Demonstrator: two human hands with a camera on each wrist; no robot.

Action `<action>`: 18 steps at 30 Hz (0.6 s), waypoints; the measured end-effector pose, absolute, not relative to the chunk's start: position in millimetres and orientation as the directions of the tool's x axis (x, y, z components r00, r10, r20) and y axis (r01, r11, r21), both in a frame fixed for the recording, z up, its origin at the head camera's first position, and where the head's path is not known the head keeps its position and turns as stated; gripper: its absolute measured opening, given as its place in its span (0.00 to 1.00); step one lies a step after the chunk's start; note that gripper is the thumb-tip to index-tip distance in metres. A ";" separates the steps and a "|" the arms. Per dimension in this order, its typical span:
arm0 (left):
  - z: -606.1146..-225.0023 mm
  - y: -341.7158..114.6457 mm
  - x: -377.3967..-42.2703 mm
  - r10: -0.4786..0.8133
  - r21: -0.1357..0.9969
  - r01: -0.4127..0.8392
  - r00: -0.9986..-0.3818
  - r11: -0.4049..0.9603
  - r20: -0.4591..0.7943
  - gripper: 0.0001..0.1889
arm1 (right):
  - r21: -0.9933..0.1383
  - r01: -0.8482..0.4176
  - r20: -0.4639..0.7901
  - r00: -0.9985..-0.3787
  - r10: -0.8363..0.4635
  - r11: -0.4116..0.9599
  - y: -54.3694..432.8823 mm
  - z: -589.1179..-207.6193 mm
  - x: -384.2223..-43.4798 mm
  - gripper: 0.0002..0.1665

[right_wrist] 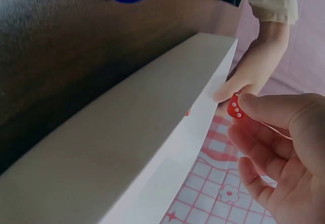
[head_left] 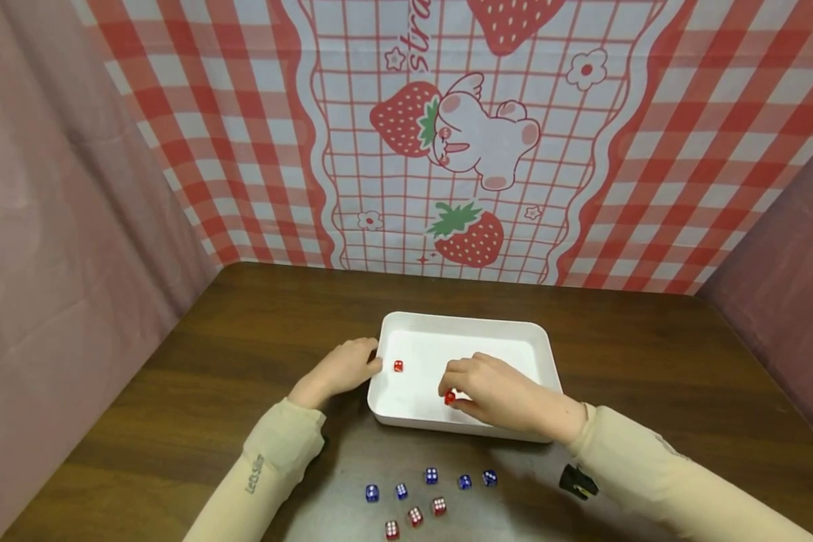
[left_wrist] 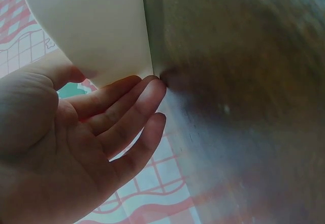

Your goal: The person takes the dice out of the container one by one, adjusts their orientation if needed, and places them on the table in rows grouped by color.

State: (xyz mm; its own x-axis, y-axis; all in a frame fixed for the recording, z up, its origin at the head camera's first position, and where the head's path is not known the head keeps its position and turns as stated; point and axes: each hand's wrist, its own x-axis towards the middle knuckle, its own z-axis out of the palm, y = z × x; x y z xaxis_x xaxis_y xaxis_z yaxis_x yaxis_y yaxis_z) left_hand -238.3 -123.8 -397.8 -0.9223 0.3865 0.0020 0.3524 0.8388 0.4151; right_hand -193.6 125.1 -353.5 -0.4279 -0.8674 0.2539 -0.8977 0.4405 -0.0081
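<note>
My right hand (head_left: 494,388) is over the white tray (head_left: 461,325), pinching a red die (head_left: 450,397) between thumb and fingers. White pips show on this die (right_wrist: 235,106) in the right wrist view. At the tray's left end, my left hand (head_left: 342,367) holds the wall, its thumb at the rim. Its fingers (left_wrist: 134,99) lie against the outside of the wall, low down by the tabletop. Another red die (head_left: 398,366) lies inside the tray near that end.
In front of the tray, several blue dice (head_left: 431,476) and three red dice (head_left: 415,516) lie on the dark wooden table (head_left: 298,301). A small black object (head_left: 578,482) sits beside the right sleeve. A checked strawberry cloth (head_left: 257,150) hangs behind the table.
</note>
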 end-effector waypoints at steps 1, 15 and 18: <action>-397.8 -123.8 -238.3 0.387 0.416 0.353 -0.922 0.838 0.003 0.09 | -0.006 -0.900 0.257 -0.423 -0.869 0.436 125.3 -353.8 -192.5 0.08; -398.0 -123.2 -239.2 0.382 0.423 0.347 -0.924 0.837 0.002 0.09 | -0.031 -0.916 0.262 -0.394 -0.881 0.400 127.8 -357.4 -176.3 0.07; -398.3 -123.4 -238.8 0.381 0.424 0.343 -0.925 0.839 -0.005 0.09 | -0.031 -0.920 0.256 -0.385 -0.887 0.390 127.7 -358.4 -172.4 0.07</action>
